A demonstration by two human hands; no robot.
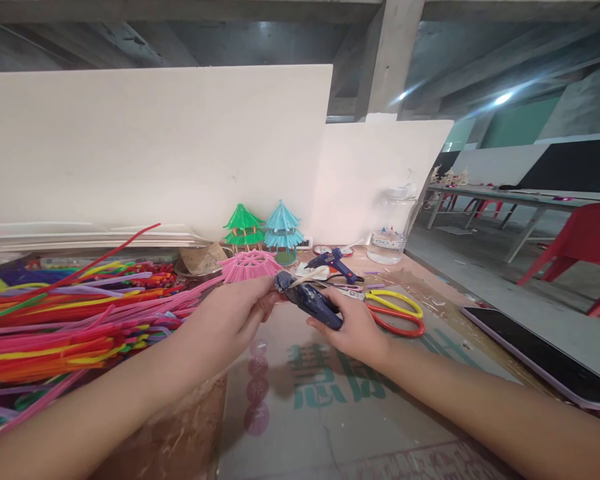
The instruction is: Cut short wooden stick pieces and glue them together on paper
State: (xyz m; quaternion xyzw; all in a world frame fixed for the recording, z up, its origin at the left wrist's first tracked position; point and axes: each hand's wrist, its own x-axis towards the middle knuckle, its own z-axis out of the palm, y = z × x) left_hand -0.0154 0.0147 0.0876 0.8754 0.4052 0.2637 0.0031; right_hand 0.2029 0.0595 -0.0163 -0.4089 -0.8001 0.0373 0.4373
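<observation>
Cluttered surface point(330, 413): right hand point(353, 327) grips glue gun point(310, 300), left hand point(230, 320) pinches pink piece point(250, 265) by nozzle; fingers risk burning.

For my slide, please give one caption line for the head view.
Right hand holds a glue gun, left hand at its nozzle end, beside pipe cleaners and scissors.

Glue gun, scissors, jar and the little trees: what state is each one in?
Glue gun: gripped by right hand, glue stick loaded.
Left hand: pinching the gun's nozzle end.
Scissors: lying flat, handles apart.
Jar: upright, lidded.
Paper trees: standing.
</observation>
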